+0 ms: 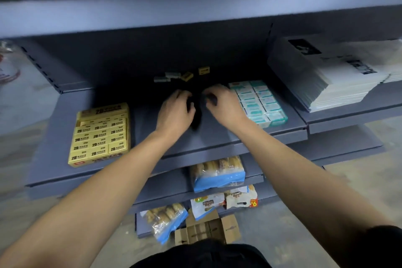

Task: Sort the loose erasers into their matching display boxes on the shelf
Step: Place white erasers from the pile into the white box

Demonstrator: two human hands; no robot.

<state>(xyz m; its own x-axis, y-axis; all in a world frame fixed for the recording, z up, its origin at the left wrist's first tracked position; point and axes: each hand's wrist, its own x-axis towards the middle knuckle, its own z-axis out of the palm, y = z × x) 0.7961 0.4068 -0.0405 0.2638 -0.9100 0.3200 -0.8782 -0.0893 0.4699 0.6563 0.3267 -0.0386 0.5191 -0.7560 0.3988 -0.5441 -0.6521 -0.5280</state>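
My left hand (176, 111) and my right hand (221, 104) are close together over the middle of the grey shelf (217, 137). Both have their fingers curled round a dark object (195, 118) between them, too dark to identify. Behind the hands lie loose erasers: two yellow ones (204, 70) (187, 76) and two grey-white ones (173, 74) (162, 79). A yellow display box (101, 135) of 2B erasers stands to the left. A teal-and-white display box (258, 102) of erasers stands just right of my right hand.
A stack of white booklets (339, 80) lies on the neighbouring shelf to the right. Snack bags (217, 174) fill the lower shelves, and a flattened cardboard box (206, 228) lies on the floor. The shelf above (195, 13) overhangs the work area.
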